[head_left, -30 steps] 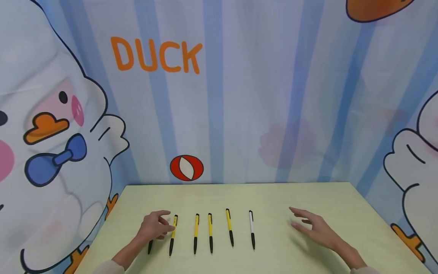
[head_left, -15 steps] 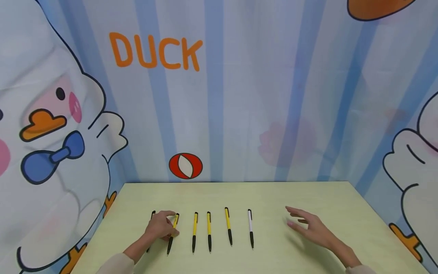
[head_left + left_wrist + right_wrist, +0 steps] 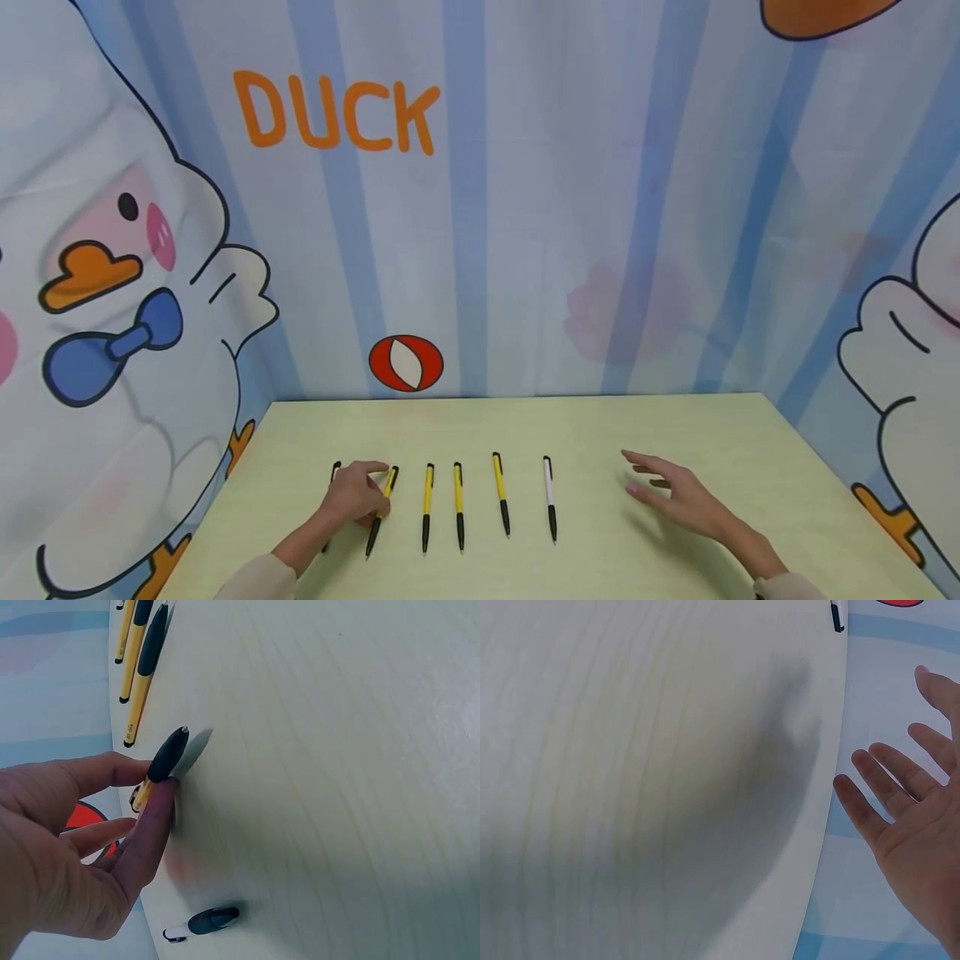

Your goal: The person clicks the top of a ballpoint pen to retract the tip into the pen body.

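My left hand (image 3: 352, 493) pinches a yellow pen with a black grip (image 3: 374, 533) between thumb and finger; in the left wrist view the pen's black grip (image 3: 168, 754) rises between the fingertips, its tip tilted off the table. Partly behind the left hand lies a white pen, whose body and black grip (image 3: 214, 920) show in the left wrist view. My right hand (image 3: 693, 504) hovers above the table's right side, fingers spread and holding nothing; the right wrist view shows the same hand (image 3: 922, 832) with its shadow on the table.
To the right of the held pen lie three yellow pens (image 3: 427, 500) (image 3: 458, 500) (image 3: 500, 492) and a white pen (image 3: 549, 492), roughly upright in a row. The pale table (image 3: 600, 433) ends at a curtain (image 3: 525, 250) with duck pictures.
My left hand has moved right and closed its fingertips on the yellow pen, which now leans more. The white pen's top shows left of that hand. The right hand has shifted slightly left.
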The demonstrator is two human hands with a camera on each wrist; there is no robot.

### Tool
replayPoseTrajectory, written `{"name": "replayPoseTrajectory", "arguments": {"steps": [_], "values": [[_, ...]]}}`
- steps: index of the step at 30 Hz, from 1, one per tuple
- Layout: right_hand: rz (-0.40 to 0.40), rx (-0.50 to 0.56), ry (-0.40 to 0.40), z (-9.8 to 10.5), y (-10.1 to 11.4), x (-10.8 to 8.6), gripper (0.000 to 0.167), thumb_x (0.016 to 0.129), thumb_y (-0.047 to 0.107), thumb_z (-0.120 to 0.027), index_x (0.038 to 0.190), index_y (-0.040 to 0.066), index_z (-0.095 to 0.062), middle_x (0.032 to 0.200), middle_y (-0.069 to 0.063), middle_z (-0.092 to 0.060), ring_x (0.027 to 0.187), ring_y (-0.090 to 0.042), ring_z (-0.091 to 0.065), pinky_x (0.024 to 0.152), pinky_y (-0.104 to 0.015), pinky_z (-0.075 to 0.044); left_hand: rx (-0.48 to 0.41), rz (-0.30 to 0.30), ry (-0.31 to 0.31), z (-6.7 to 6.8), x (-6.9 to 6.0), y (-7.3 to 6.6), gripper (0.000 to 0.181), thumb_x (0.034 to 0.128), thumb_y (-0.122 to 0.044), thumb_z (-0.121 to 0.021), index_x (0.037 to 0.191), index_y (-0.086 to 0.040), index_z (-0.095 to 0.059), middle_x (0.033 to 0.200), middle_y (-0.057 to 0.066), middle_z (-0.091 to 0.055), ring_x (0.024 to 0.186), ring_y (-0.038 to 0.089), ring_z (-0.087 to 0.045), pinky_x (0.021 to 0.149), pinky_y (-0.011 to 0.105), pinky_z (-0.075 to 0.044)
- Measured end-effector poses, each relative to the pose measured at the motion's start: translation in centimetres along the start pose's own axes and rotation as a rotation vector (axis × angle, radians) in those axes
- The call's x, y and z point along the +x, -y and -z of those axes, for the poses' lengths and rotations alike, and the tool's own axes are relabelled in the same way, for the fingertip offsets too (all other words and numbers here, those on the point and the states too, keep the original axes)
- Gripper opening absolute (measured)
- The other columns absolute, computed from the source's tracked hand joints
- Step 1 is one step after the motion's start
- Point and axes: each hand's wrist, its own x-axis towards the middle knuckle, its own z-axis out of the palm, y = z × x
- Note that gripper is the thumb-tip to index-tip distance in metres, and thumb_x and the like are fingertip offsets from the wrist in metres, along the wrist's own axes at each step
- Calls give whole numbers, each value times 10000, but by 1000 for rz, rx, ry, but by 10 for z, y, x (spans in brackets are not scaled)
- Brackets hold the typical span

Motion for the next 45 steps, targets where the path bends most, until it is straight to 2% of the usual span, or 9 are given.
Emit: {"name": "replayPoseTrajectory", "arguments": {"steps": [8,14,17,20,24,27,30,36,45], "values": [[33,-17,-27,1,6,3,540,1027,205,-626,1505,8,-471,1431,-266,-578,1213,-432,-625,934,-499,-591,-116,-34,16,4,1,-2,590,777,26,-722,1357,40,-614,849,72,-663,626,138,-606,533,309,-608],[104,-82,-106,-1,21,10,586,1001,215,-670,1538,107,-461,1425,-151,-622,1241,-116,-645,945,-450,-602,-234,-52,22,8,-1,-12,556,831,22,-689,1381,-11,-618,967,108,-662,703,141,-647,591,345,-641],[128,-71,-110,-3,31,16,597,997,228,-676,1543,133,-455,1443,-135,-611,1257,-59,-617,960,-471,-593,-285,-76,19,9,-3,-19,559,859,16,-706,1407,-30,-602,983,114,-658,744,148,-661,619,357,-649],[140,-53,-106,-8,38,19,596,992,228,-684,1538,136,-463,1446,-127,-610,1259,-86,-626,967,-447,-596,-355,-79,37,10,-9,-24,598,868,27,-723,1442,-35,-568,984,124,-643,773,163,-687,655,372,-655],[172,-40,-129,-18,42,22,595,979,186,-700,1525,105,-476,1430,-143,-617,1236,-223,-659,949,-383,-607,-432,-63,68,6,-16,-32,640,870,44,-738,1472,-41,-538,977,121,-638,783,172,-705,689,388,-659],[205,-42,-182,-21,43,28,623,960,138,-716,1531,101,-467,1433,-157,-610,1228,-308,-645,936,-379,-610,-474,-100,90,2,-16,-39,642,888,33,-734,1489,-41,-518,1005,127,-638,815,182,-712,726,405,-661],[221,-42,-207,-20,48,36,670,948,127,-728,1552,124,-439,1454,-150,-593,1238,-317,-632,945,-403,-604,-528,-156,104,-2,-13,-48,630,907,22,-722,1496,-33,-504,1040,140,-635,855,206,-732,761,412,-659],[204,3,-140,-24,59,46,734,948,185,-739,1587,166,-378,1494,-123,-559,1305,-322,-593,1008,-446,-574,-628,-180,130,-13,-13,-69,619,926,26,-698,1505,-37,-489,1082,154,-624,901,248,-752,783,404,-658],[175,56,-23,-41,74,49,864,947,229,-742,1640,189,-227,1577,-183,-449,1370,-389,-528,1039,-547,-531,-670,-224,221,-33,-28,-87,638,941,-29,-708,1529,-52,-462,1117,159,-643,935,273,-774,812,399,-653]]}}
